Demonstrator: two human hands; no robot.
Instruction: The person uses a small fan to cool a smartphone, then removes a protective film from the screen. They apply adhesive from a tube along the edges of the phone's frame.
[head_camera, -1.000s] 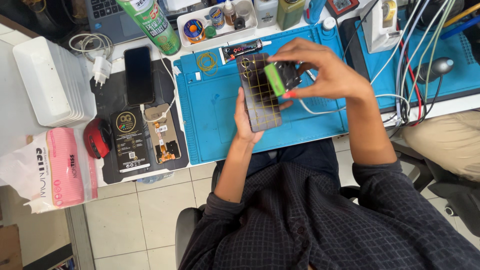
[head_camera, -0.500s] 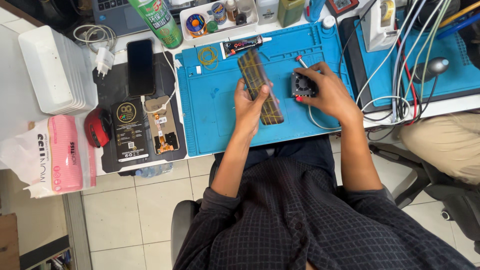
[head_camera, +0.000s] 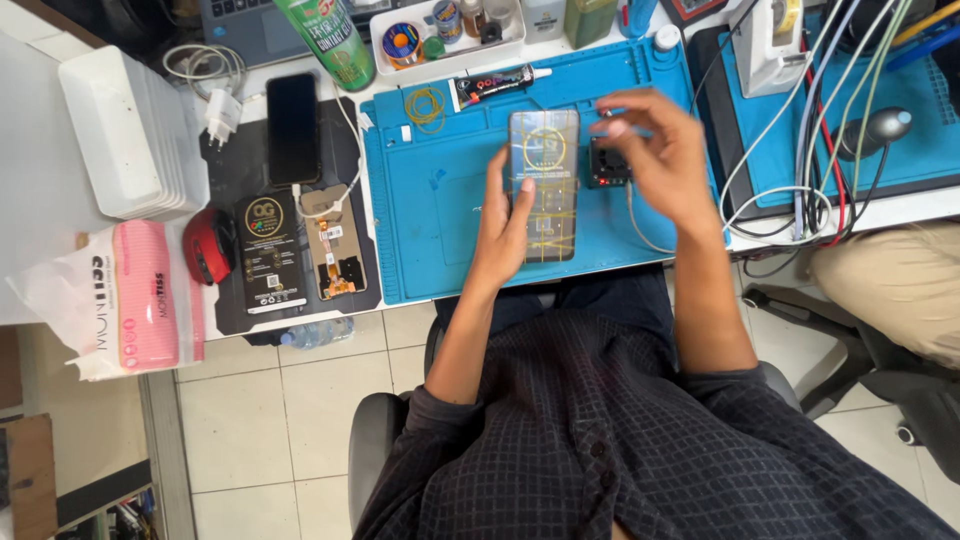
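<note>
a blue rectangular silicone work mat (head_camera: 440, 230) is lying across the white desk, its near edge running flush with the desk edge above the person's lap. the left half of the mat is lying bare, giving open room beside the left hand. left of the mat, a black rectangular pad (head_camera: 230, 160) is carrying a dark phone (head_camera: 293, 128), a black printed box (head_camera: 268, 255) and an opened phone body (head_camera: 335, 255). a white ribbed plastic box (head_camera: 125, 135) is sitting well apart at the far left, with a pink tissue pack (head_camera: 130, 295) just below it.

the left hand (head_camera: 500, 225) is gripping a rectangular phone screen panel with yellow grid lines (head_camera: 545, 185) along its left edge, fingers closed on it, holding it over the middle of the mat. the right hand (head_camera: 655, 150) is hovering just right of the panel, fingers loosely curled and apart, holding nothing visible, over a small black square device (head_camera: 606, 165) on the mat. a tangle of white and coloured cables (head_camera: 800, 170) is crowding the right edge.
</note>
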